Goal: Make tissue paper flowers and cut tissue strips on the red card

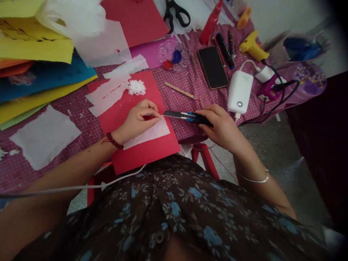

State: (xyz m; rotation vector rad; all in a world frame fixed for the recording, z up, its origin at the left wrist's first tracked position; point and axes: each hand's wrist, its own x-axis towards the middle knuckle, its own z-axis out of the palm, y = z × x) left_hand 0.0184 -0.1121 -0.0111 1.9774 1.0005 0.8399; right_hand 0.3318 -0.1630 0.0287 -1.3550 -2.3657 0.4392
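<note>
My left hand (140,119) rests on a red paper sheet (146,150) with its fingers pinched on the edge of a white tissue strip (152,133). My right hand (219,125) is closed round a black and blue utility knife (185,116), whose blade tip reaches my left fingertips. A small white tissue flower (136,87) lies further up the red sheet, beside more white tissue strips (108,95).
On the checked tablecloth (187,79) lie a pencil (181,90), a phone (212,67), a white power bank (240,91), black scissors (175,12), a red glue bottle (211,22) and a yellow glue gun (251,45). Coloured paper sheets (35,78) are stacked at the left.
</note>
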